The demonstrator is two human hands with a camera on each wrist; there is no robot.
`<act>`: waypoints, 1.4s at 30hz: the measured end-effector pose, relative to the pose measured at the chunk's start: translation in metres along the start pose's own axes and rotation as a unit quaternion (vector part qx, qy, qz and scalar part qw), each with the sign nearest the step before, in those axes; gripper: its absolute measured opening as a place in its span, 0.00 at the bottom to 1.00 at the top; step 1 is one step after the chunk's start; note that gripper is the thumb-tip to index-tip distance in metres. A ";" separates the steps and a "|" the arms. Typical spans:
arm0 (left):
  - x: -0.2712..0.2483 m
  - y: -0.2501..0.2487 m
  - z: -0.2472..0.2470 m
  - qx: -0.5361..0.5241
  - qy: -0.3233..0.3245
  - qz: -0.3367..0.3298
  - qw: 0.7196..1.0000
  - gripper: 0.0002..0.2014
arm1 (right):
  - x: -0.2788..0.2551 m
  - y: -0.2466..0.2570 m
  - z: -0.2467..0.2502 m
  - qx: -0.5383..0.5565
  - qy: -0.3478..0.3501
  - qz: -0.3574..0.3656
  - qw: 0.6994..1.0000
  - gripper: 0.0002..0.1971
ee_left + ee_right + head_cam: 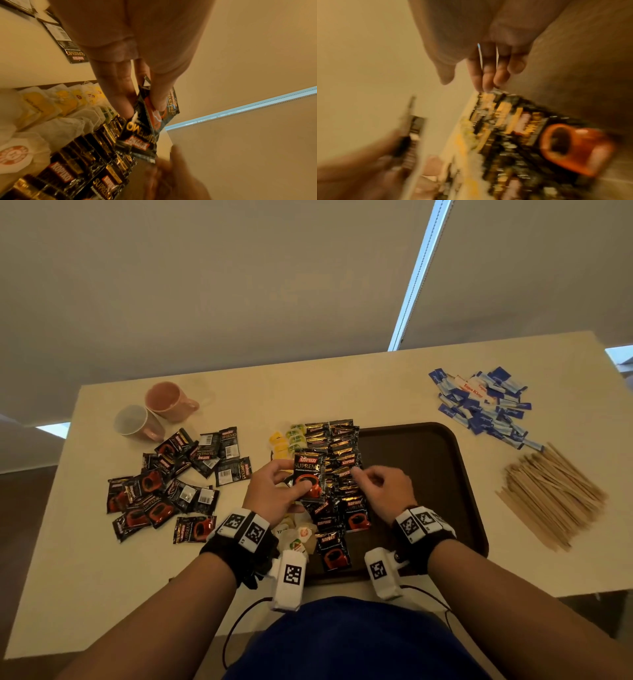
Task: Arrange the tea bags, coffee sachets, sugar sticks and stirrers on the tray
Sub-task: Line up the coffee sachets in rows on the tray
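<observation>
Head view: the left hand (pixel 274 491) pinches a coffee sachet (pixel 308 479) between thumb and fingers, upright, its long axis pointing away from the person, just above the sachet row (pixel 342 470) on the tray (pixel 445 474). The right hand (pixel 383 487), fingers loosely extended and holding nothing, touches that row just right of the sachet. The row lies between both hands; the left is nearer for placing.

Dim, warm indoor light; cool daylight leaks through a gap between the blinds (pixel 416 275). Wide-angle bending at edges. Right-wrist view heavily motion-blurred.
</observation>
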State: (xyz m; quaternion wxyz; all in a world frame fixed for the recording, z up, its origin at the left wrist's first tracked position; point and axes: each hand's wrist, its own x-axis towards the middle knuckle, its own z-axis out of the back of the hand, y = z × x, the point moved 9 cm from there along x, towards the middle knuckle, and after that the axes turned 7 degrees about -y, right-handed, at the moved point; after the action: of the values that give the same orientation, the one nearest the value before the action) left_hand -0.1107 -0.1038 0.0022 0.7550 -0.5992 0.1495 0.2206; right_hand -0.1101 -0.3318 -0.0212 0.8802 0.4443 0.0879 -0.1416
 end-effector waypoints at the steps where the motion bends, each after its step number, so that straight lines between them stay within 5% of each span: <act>1: 0.000 0.000 -0.004 0.001 0.008 -0.005 1.000 0.19 | -0.001 0.017 -0.005 0.042 0.029 0.017 0.999 0.16; 4: -0.004 -0.002 -0.018 -0.005 0.041 -0.010 0.999 0.20 | -0.003 0.041 -0.018 0.143 0.084 -0.001 0.986 0.13; 8: -0.007 0.003 -0.031 -0.048 0.091 0.016 0.995 0.21 | -0.004 0.038 -0.009 0.206 0.050 -0.049 0.976 0.06; 12: -0.004 0.008 -0.023 -0.031 0.063 0.027 0.997 0.21 | -0.005 0.010 0.009 0.232 0.022 -0.113 0.966 0.06; 19: 0.000 -0.004 0.001 0.004 -0.039 -0.035 0.999 0.10 | -0.016 -0.050 0.013 0.133 0.071 -0.143 0.978 0.05; 25: -0.005 -0.009 0.006 -0.018 -0.049 -0.067 0.996 0.09 | -0.035 -0.082 -0.023 -0.039 0.150 -0.131 0.979 0.05; 29: -0.011 -0.014 0.006 -0.041 -0.033 -0.101 0.993 0.10 | -0.033 -0.083 -0.030 -0.084 0.134 -0.104 0.982 0.08; 33: -0.010 -0.002 0.008 -0.101 -0.021 -0.059 0.993 0.13 | -0.029 -0.080 -0.033 -0.085 0.120 -0.088 0.985 0.13; 36: -0.013 -0.004 0.012 -0.055 -0.040 -0.078 0.995 0.06 | -0.026 -0.078 -0.030 -0.087 0.092 -0.082 0.989 0.13; 42: -0.013 0.002 0.017 -0.035 -0.048 -0.074 0.995 0.22 | -0.023 -0.081 -0.024 -0.086 0.058 -0.097 0.990 0.10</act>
State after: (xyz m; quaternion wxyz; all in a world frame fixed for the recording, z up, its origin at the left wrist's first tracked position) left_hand -0.1237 -0.0891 0.0107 0.7543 -0.6233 0.0603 0.1974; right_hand -0.1592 -0.3539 -0.0901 0.8907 0.3639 0.1936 -0.1916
